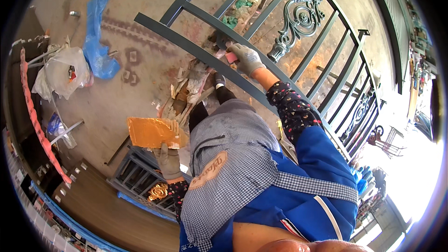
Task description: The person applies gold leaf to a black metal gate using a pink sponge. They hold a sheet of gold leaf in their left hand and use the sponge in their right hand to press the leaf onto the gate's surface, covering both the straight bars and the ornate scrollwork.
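- Grey-painted metal forms the gate panel (261,60), a frame of curved bars with cast scroll ornaments set between them; it lies tilted across the upper right of the view.
- The right hand (246,59), in a grey work glove, reaches forward to one of the panel's long bars. Its fingers are closed around a small pink block (231,57), which is pressed against the bar surface.
- The right forearm wears a dark dotted sleeve (291,107) below a blue upper garment.
- The left hand (168,161), also in a grey glove, is held low and to the left, well apart from the panel. Its fingers pinch the lower edge of an orange-brown abrasive sheet (151,132), which stands roughly flat and faces upward.
- A blue-and-white checked apron (233,158) covers the person's front between the two arms.
- A second grey metal frame (140,177) with a gold ornament lies on the floor just below the left hand.
- The concrete floor (140,32) carries paint stains and scattered debris beneath the panel.
- A blue plastic sheet (98,37) and a clear plastic bag (65,72) rest on the floor at the upper left, well apart from both hands.
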Available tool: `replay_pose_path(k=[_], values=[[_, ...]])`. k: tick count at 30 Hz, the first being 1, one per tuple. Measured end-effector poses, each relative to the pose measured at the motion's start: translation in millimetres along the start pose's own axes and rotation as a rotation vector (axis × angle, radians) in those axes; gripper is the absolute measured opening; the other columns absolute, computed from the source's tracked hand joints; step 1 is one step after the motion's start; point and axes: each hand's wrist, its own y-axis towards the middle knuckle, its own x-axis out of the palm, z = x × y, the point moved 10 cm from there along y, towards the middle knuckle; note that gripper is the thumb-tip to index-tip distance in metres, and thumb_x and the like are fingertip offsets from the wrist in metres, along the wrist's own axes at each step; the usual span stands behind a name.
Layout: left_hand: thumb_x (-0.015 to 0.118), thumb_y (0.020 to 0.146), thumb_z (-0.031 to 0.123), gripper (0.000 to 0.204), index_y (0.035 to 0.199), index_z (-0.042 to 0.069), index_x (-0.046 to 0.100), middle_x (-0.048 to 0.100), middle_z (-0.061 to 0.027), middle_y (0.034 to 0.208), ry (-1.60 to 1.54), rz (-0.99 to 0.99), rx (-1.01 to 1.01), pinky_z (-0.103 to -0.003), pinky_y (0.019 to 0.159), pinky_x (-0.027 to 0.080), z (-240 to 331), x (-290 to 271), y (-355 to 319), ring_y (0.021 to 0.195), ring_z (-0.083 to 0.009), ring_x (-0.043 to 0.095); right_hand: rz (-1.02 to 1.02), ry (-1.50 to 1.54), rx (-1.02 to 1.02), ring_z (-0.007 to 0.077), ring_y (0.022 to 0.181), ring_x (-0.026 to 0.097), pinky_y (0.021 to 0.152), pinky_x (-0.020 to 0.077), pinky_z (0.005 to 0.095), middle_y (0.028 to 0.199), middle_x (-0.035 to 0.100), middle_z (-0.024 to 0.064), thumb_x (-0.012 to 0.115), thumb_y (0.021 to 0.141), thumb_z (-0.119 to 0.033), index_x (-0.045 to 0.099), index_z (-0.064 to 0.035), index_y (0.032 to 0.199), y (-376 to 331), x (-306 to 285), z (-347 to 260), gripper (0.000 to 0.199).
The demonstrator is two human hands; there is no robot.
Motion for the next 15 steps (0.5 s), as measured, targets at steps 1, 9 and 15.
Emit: replay_pose_path(k=[1,9,15], values=[[0.061,0.098,0.013,0.045,0.142,0.01,0.05,0.052,-0.0052,0.143,0.01,0.009,0.003,-0.043,0.112,0.04,-0.5,-1.0,0.7,0.13,-0.0214,0.05,-0.06,-0.024,0.003,0.0329,0.108,0.061,0.089,0.0507,0.0418,0.116,0.064,0.0082,0.068,0.075,-0.002,0.06,-0.0127,0.116,-0.3,5.8,0.3,0.044],[0.059,0.099,0.012,0.04,0.138,0.009,0.054,0.053,-0.0058,0.142,-0.045,0.035,0.029,-0.042,0.112,0.04,4.7,-5.6,5.5,0.129,-0.022,0.052,-0.273,-0.173,-0.036,0.0295,0.108,0.062,0.089,0.0514,0.0421,0.118,0.063,0.0059,0.071,0.075,-0.006,0.058,-0.0141,0.121,-19.6,-1.7,-1.1,0.049],[0.058,0.099,0.011,0.041,0.139,0.009,0.052,0.053,-0.0067,0.142,-0.053,0.046,0.019,-0.042,0.112,0.041,10.4,-2.6,7.8,0.129,-0.0232,0.052,-0.251,-0.2,-0.022,0.0305,0.11,0.062,0.09,0.051,0.0417,0.117,0.063,0.0081,0.071,0.077,-0.011,0.057,-0.0134,0.119,3.4,22.9,-2.4,0.043]])
